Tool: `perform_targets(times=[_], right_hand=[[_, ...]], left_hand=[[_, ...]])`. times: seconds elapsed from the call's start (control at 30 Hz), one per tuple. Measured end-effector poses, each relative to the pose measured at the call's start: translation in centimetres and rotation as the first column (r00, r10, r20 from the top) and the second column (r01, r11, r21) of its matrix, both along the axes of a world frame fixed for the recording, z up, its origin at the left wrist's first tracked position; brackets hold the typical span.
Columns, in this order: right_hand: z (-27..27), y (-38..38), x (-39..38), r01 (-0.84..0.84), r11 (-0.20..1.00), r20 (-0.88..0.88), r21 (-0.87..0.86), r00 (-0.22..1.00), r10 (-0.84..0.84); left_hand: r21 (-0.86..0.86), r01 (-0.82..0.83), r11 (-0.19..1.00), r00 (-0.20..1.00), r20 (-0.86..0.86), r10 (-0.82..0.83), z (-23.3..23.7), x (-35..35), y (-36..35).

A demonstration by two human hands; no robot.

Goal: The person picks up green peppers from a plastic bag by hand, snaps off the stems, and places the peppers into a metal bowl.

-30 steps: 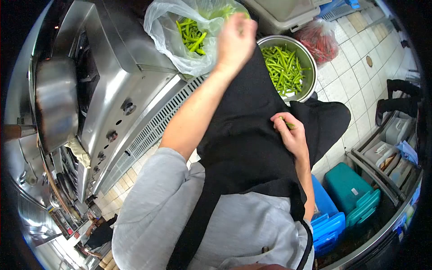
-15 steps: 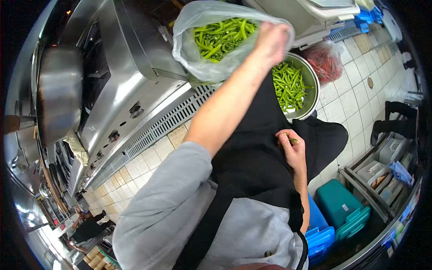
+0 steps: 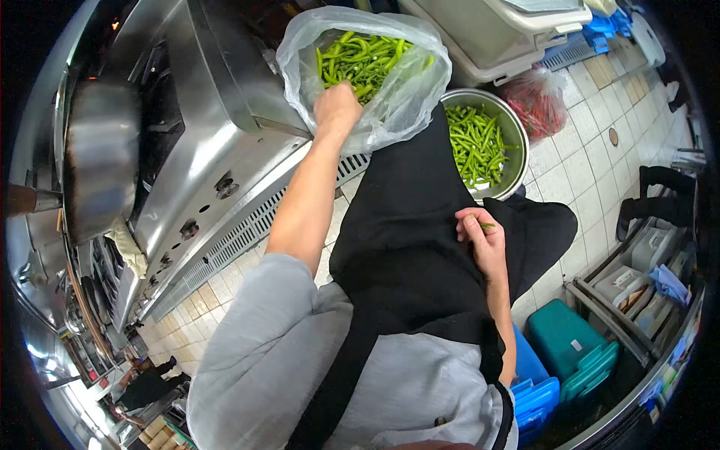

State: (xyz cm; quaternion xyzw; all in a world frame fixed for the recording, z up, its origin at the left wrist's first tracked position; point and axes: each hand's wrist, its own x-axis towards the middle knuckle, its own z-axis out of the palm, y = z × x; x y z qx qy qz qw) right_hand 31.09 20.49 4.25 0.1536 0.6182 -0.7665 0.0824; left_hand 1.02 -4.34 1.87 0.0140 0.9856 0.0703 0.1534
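Bag (image 3: 409, 112) — left hand (image 3: 337, 110) now inside

A restaurant-style kitchen, with a steel range (image 3: 206, 161), large pan (image 3: 101, 161) and tiled floor (image 3: 589, 169).

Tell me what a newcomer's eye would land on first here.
Probably the bright green peppers in the open clear plastic bag at the top, where the left hand reaches in. Next, likely the steel bowl of more green peppers just right of it, with a bag of red peppers beside the bowl on the tiled floor.
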Motion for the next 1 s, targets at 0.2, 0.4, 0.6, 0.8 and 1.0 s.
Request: perform_targets(times=[0.2,0.4,0.6,0.8,1.0], right_hand=[[-0.3,0.7,0.8,0.148,0.967,0.065,-0.208,0.988,-0.137],[-0.1,0.7,0.2,0.177,0.949,0.069,-0.262,0.984,-0.165],[-0.4,1.1,0.7,0.202,0.956,0.032,-0.215,0.979,-0.199],[0.0,0.9,0.7,0.235,0.953,0.020,-0.189,0.972,-0.236],[-0.8,0.7,0.6,0.231,0.964,-0.006,-0.132,0.972,-0.234]], left_hand=[[0.665,0.217,0.714,0.755,-0.578,0.309,2.4,3.3,0.5],[0.950,0.123,0.288,0.976,-0.168,0.138,10.8,11.0,4.0],[0.945,-0.154,0.288,0.912,0.248,-0.327,8.3,16.8,6.6],[0.864,-0.293,0.409,0.772,0.467,-0.431,7.3,19.4,8.0],[0.841,-0.260,0.474,0.750,0.485,-0.450,6.8,20.0,8.6]])
